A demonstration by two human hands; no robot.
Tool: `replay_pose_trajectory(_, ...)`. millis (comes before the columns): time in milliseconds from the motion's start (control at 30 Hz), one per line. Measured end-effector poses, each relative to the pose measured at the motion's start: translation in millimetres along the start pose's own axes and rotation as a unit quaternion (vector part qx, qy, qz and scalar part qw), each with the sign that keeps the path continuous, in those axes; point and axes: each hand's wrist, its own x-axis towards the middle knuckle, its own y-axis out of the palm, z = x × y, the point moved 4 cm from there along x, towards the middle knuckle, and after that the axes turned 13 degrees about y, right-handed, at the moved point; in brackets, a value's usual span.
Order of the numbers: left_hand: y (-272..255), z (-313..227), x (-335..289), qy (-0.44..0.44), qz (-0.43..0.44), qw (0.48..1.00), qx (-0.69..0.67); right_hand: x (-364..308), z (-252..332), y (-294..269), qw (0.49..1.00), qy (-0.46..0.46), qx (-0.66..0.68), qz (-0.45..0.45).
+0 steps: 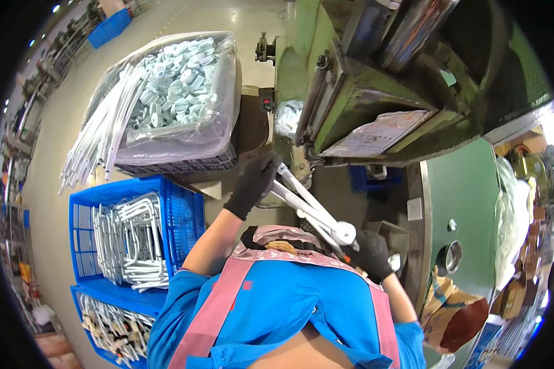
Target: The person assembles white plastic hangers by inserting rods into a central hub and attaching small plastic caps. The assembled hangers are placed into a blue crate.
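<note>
Black-gloved left hand (260, 181) pinches a white folded tubular frame (320, 218), seemingly joined already; black-gloved right hand's (373, 253) grip unclear; bent white rods (109, 246) wait, apparently unused.

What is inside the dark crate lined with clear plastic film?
Many small pale blue plastic parts fill the crate; long thin white rods lie across its left side. What lies beneath the top layer is hidden.

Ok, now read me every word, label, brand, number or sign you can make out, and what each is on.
None can be read.
Printed sheet on the green machine: lines of print, too small and blurred.
Blue shirt: small red marks on the chest, too small to tell whether they are lettering.
</note>
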Motion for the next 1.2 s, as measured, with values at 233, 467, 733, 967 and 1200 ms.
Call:
replay_pose_trajectory(233,45.1,-27.7,21.2,0.031,0.070,0.996,0.040,-30.4,-17.8,-23.7,0.981,0.087,0.175,0.000)
replay_pose_trajectory(467,58.4,-10.2,13.6,-0.088,0.049,0.995,-0.023,-23.6,-36.5,-21.9,0.999,0.044,0.010,-0.015)
replay_pose_trajectory(733,71.4,19.9,6.6,-0.085,0.113,0.990,0.013,-11.5,-37.9,-35.3,0.994,0.053,0.064,0.066)
replay_pose_trajectory(967,89.1,44.0,-9.9,0.194,0.094,0.951,0.221,-10.8,-40.3,-15.3,0.984,0.083,0.046,0.154)
replay_pose_trajectory(1200,83.3,34.8,-41.6,-0.083,-0.042,0.996,-0.001,-0.9,-47.7,-11.9,0.990,0.117,0.069,0.024)
